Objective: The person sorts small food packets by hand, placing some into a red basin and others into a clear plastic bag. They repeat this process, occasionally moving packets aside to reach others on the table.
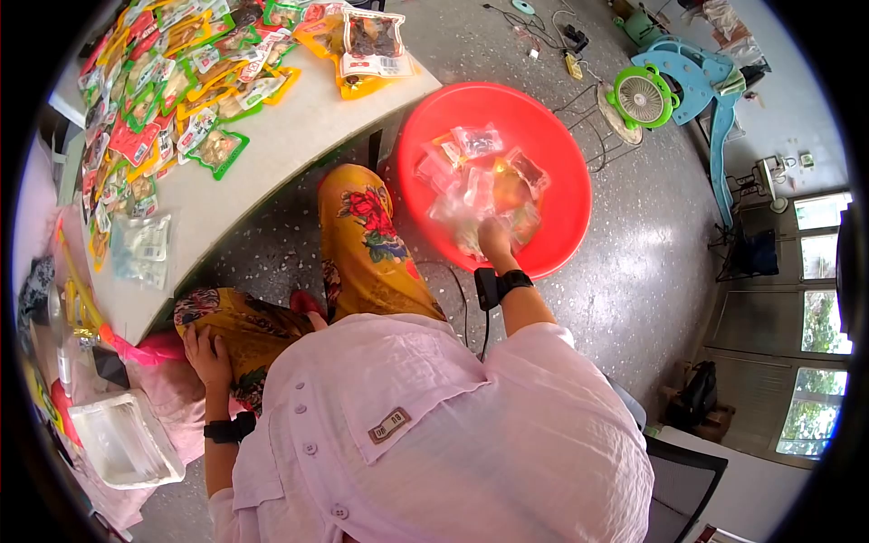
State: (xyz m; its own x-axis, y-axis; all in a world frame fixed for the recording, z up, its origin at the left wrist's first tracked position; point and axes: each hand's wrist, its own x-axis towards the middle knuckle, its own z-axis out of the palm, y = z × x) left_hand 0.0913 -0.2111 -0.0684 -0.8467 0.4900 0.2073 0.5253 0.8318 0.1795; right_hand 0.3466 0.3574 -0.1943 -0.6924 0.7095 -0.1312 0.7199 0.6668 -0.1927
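Clear packets (480,187) lay inside a red basin (579,204), right of the person's knees. The right hand (495,239) reached over the near rim among them; blur prevented telling whether its fingers pinched any. The left hand (208,358) rested on the left thigh (255,315), fingers slightly spread. Colourful packets (163,100) were heaped on the table (276,136), whose corner stood near the basin. A black cable (487,328) trailed from the right wrist device (490,288). A green fan (643,96) stood beyond. Speckled floor (634,262) extended rightward from the rim.
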